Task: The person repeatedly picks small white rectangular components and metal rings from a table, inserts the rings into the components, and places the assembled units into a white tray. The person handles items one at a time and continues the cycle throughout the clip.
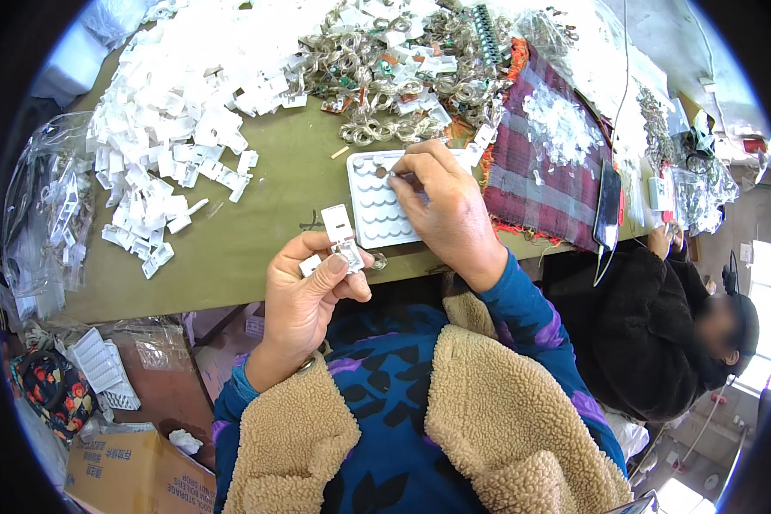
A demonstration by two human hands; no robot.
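Observation:
My left hand point(304, 287) is closed around a small white plastic casing point(337, 224), held upright in front of my body. Its flat square end points up past my fingertips, and part of it is hidden by the thumb. My right hand point(444, 201) reaches over a white tray point(361, 231) with rows of round hollows. Thumb and forefinger come together at a hollow near the tray's far side; whatever is between them is too small to make out. A short coil of clear wire point(377, 259) hangs beside my left fingers.
White plastic casings point(167, 128) lie heaped at the left. Coiled wires point(403, 86) are piled at the back. A plaid cloth point(540, 184) bears small clear pieces point(561, 124), with a phone point(608, 206) at its edge. A co-worker point(651, 325) sits at the right; a carton point(133, 467) stands lower left.

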